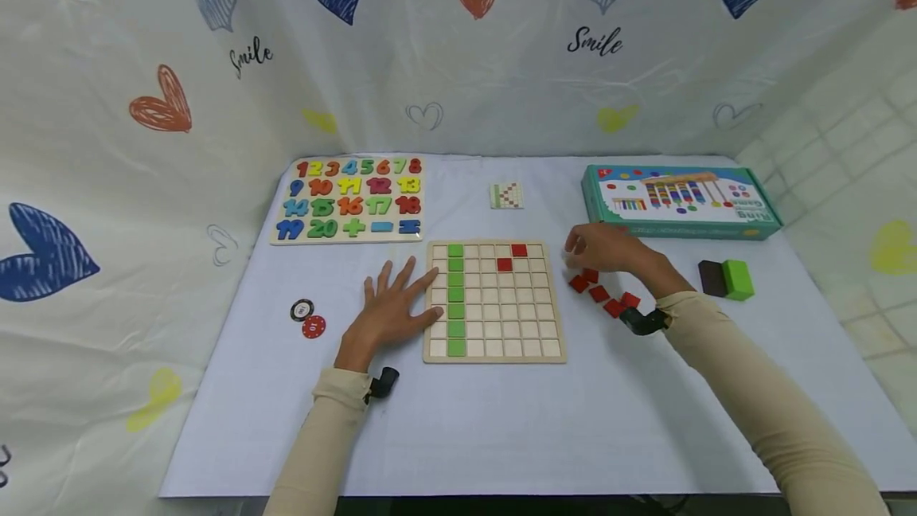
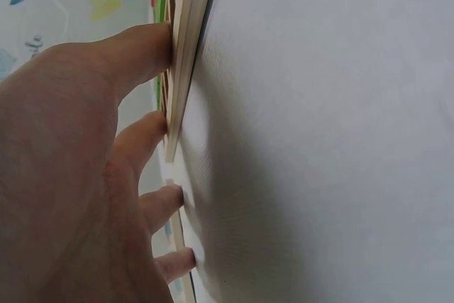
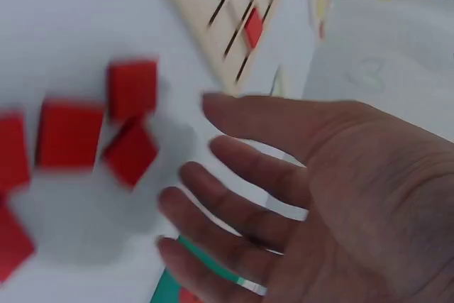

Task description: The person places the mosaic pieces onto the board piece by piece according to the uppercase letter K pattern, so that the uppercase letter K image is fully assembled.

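Note:
A wooden grid board (image 1: 507, 310) lies mid-table, with a column of green tiles (image 1: 455, 280) near its left side and two red tiles (image 1: 505, 264) at its upper right. My left hand (image 1: 390, 310) has its fingers spread, thumb and index fingertip on the board's left edge. In the left wrist view the thumb (image 2: 145, 51) presses against the wooden rim. Right of the board, my right hand (image 1: 602, 248) is over the far end of several loose red tiles (image 1: 599, 294). Its fingers (image 3: 234, 211) are loosely bent and apart, with nothing between them in the right wrist view.
Behind the board lies a small pattern card (image 1: 506, 195). A number puzzle (image 1: 347, 240) is at back left, a green toy box (image 1: 688, 229) at back right. A black block (image 1: 712, 279) and a green block (image 1: 738, 279) stand at right; two round chips (image 1: 314, 327) lie at left.

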Demonstrator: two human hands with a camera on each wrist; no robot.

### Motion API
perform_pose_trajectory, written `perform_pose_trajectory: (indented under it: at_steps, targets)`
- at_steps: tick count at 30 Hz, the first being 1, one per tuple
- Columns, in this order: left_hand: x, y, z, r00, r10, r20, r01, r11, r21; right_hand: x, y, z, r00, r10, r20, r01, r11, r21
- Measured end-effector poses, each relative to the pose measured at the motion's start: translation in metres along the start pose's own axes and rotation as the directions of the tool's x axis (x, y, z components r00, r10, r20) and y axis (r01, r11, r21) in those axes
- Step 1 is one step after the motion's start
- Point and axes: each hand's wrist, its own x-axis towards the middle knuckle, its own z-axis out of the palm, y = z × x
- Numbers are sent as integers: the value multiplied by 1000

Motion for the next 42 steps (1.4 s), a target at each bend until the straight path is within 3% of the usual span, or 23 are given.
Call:
perform_pose_trajectory:
  at_steps: [4,7,12,29,42]
  targets:
    - [0,0,0,1000,5,8,-5,1000,2,-12,26,-7,991,43,123,-36,998,-59]
    - [-1,1,-1,1000,0,5,0,1000,-4,-16,38,-7,987,21,159,-14,999,-45]
    - [-1,0,-1,1000,5,-2,-5,1000,-2,-18,46,-4,990,-21,143,18,1000,18]
    - [-2,-1,-2,1000,1,-3,-1,1000,-6,-8,51,2,994,13,110,-24,995,98]
    - [-1,1,-1,1000,-2,2,2,1000,-4,-10,60,3,993,-37,112,14,980,201]
